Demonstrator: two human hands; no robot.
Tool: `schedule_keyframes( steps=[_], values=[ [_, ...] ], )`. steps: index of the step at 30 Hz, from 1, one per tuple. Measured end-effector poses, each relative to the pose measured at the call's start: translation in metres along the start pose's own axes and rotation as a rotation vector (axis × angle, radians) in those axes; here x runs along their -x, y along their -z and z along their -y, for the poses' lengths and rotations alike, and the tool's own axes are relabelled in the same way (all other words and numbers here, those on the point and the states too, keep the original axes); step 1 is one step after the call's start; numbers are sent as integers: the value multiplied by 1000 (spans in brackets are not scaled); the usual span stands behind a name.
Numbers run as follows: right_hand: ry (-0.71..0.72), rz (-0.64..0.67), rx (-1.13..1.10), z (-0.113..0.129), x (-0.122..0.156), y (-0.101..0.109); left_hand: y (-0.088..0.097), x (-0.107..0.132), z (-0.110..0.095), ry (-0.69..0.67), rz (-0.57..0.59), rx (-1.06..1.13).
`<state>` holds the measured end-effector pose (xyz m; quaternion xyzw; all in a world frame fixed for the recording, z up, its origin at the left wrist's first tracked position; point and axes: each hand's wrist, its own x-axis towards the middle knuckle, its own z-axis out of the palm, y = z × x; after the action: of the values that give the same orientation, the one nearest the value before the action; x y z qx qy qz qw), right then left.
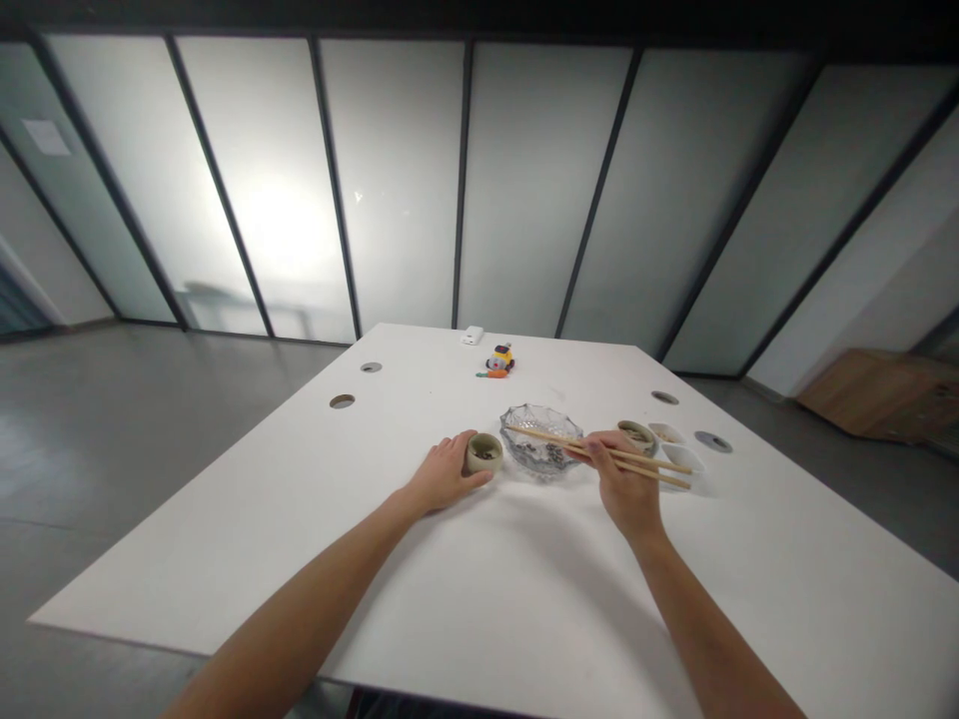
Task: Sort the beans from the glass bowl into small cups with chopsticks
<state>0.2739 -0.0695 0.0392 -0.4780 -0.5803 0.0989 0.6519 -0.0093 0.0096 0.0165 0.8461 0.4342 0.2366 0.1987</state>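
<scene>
My left hand (pixel 448 474) is wrapped around the side of a small greenish cup (pixel 484 455) standing upright on the table, with some dark bits inside it. In my right hand (pixel 623 489) is a pair of wooden chopsticks (pixel 651 464), their tips pointing left over a clear cut-glass bowl (pixel 537 469). Dark, patterned pieces lie in the bowl; I cannot make out their kind. Nothing can be clearly seen between the chopstick tips. A second greenish cup (pixel 636 435) stands just behind my right hand, partly covered by it.
A white divided dish (pixel 685 461) sits right of the second cup, small bits in one compartment. Farther back on the white table (pixel 315 519) are a yellow-and-grey toy vehicle (pixel 500 358), an orange carrot-shaped piece (pixel 494 374) and a white box (pixel 472 336). Round holes pierce the tabletop at both sides.
</scene>
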Motion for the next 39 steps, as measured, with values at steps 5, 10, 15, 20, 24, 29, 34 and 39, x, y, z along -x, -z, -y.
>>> schedule_keyframes(
  steps=[5, 10, 15, 20, 24, 29, 34, 39],
  values=[
    [14, 0, 68, 0, -1, 1, 1, 1, -1, -6, 0, -1],
    [202, -26, 350, -9, -9, 19, 1, 1, 0, -12, 8, 2],
    [229, 92, 358, -25, -11, 25, 0, -1, 2, -12, -1, 11],
    [200, 121, 363, -36, -12, 28, -1, -1, 1, -26, 2, 12],
    [171, 130, 371, -43, -13, 30, -1, -1, 1, -13, 0, 9],
    [150, 112, 377, -50, -13, 32, -2, -2, 2, -2, 5, -1],
    [151, 121, 383, -53, -14, 33, -2, -2, 2, -3, 2, -5],
    [154, 119, 384, -54, -13, 33, -1, -2, 0, -9, 13, -3]
  ],
)
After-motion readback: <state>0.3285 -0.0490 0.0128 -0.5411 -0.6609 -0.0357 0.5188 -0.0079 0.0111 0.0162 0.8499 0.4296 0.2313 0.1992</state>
